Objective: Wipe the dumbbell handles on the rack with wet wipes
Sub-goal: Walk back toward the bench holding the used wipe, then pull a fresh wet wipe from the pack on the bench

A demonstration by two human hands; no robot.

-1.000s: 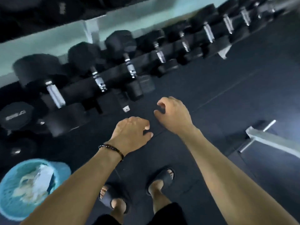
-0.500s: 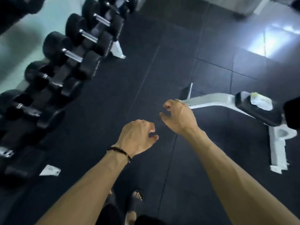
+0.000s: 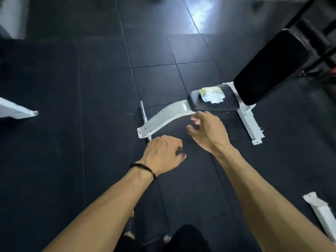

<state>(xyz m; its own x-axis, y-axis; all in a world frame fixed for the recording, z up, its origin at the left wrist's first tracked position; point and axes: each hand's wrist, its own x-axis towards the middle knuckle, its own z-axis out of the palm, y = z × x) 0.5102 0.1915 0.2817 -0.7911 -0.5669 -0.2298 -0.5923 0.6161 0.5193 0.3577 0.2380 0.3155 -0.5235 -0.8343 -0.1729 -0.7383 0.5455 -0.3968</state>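
A pack of wet wipes, white with a yellow-green edge, lies on the black seat pad of a white-framed gym bench. My right hand hovers just below and left of the seat, fingers curled and apart, holding nothing. My left hand, with a dark bead bracelet at the wrist, hangs lower and to the left over the floor, loosely curled and empty. No dumbbells or rack are in sight.
Black rubber floor tiles fill the view. The bench's black back pad rises at the upper right. White frame feet stick in at the left edge and lower right. My legs show at the bottom.
My view has swung right, away from the dumbbell rack and the blue bin, onto the bench with the wipes. Both hands stay empty and now sit nearer the bench seat.
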